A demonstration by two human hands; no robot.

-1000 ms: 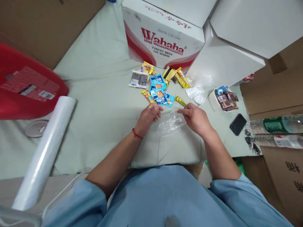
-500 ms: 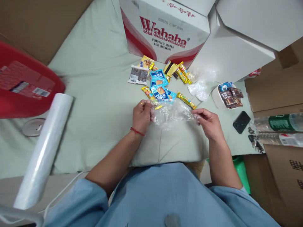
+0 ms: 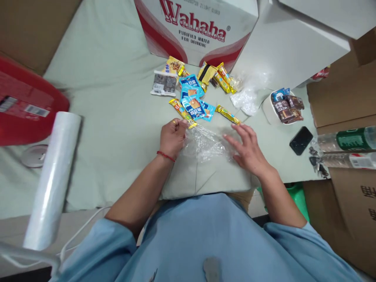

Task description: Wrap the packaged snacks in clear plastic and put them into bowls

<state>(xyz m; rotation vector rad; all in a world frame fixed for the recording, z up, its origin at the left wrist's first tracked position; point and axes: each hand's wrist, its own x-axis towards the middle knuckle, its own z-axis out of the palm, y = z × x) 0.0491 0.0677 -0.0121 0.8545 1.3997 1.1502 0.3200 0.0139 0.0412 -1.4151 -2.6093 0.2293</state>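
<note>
A crumpled clear plastic bag (image 3: 205, 147) lies between my hands on the pale green cloth. My left hand (image 3: 173, 137) pinches the bag's left side. At the bag's right edge, my right hand (image 3: 248, 150) is open with its fingers spread, near a yellow snack stick (image 3: 227, 114). Just beyond the bag are several blue snack packets (image 3: 192, 102) in a heap. Another yellow snack stick (image 3: 181, 111) lies by my left hand's fingertips. A grey-brown packet (image 3: 164, 83) and more yellow packets (image 3: 207, 73) sit farther back.
A Wahaha carton (image 3: 194, 33) stands behind the snacks, beside white boxes (image 3: 293, 43). To the right are a white tub (image 3: 268, 109) of packets, a black device (image 3: 301, 141), keys (image 3: 318, 164) and bottles (image 3: 349, 140). A plastic film roll (image 3: 53, 180) and red container (image 3: 29, 105) are left.
My right hand has let go of the bag's right side and its fingers have spread. My left hand keeps its pinch. The view has shifted slightly.
</note>
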